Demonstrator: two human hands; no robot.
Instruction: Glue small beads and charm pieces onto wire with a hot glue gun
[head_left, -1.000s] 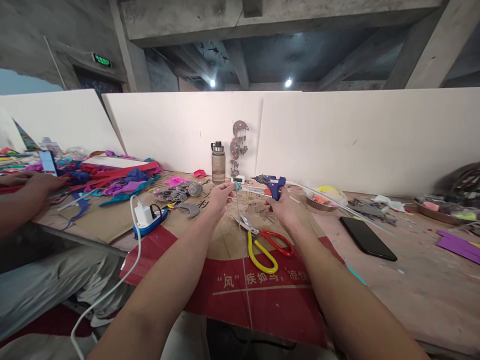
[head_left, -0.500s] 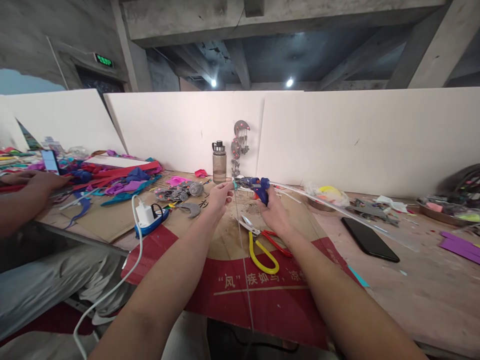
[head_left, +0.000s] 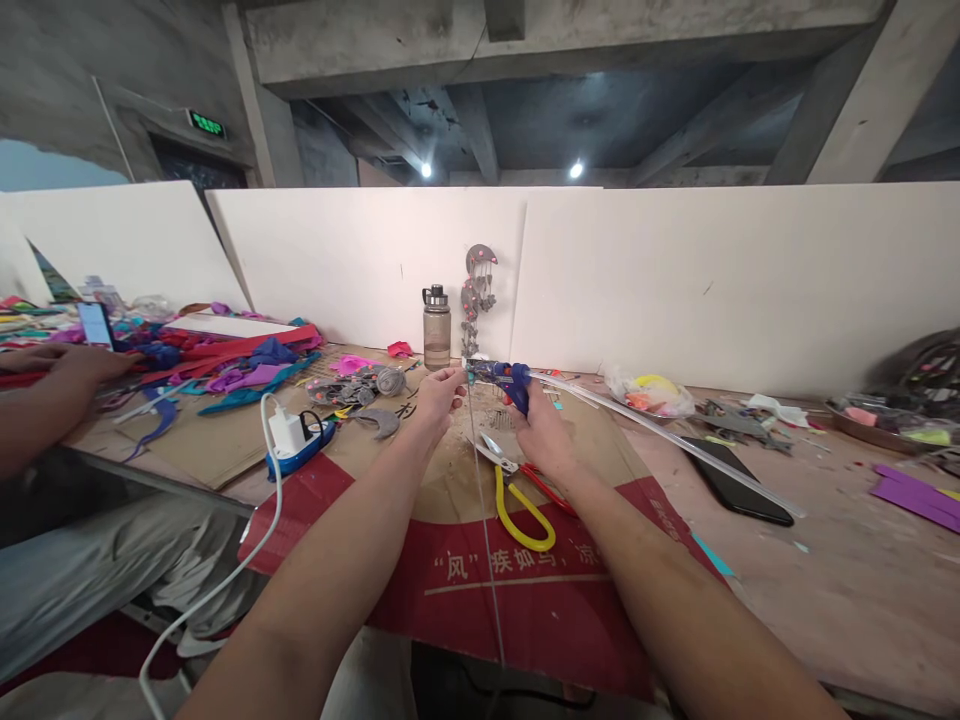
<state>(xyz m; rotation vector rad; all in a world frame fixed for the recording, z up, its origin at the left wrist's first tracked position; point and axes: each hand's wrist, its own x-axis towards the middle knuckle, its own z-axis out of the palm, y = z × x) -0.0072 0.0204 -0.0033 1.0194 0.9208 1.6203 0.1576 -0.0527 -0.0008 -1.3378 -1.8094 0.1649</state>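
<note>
One left hand (head_left: 441, 398), fingertips pinched on a small teal piece (head_left: 470, 377), from which a thin pale cord (head_left: 489, 545) ran down over the printed cardboard (head_left: 525, 625). One right hand (head_left: 546, 428), wrapped round the handle of a blue glue gun (head_left: 514, 384); the gun lay level above the cardboard's far part, nozzle close beside the teal piece, though contact could not be told. One long clear rod (head_left: 660, 425), extending from the gun's rear across a black phone (head_left: 731, 485). One pair of scissors (head_left: 532, 515), yellow and red handles, lay below the gun. One lidded bottle (head_left: 437, 335), upright, stood beyond the left hand.
</note>
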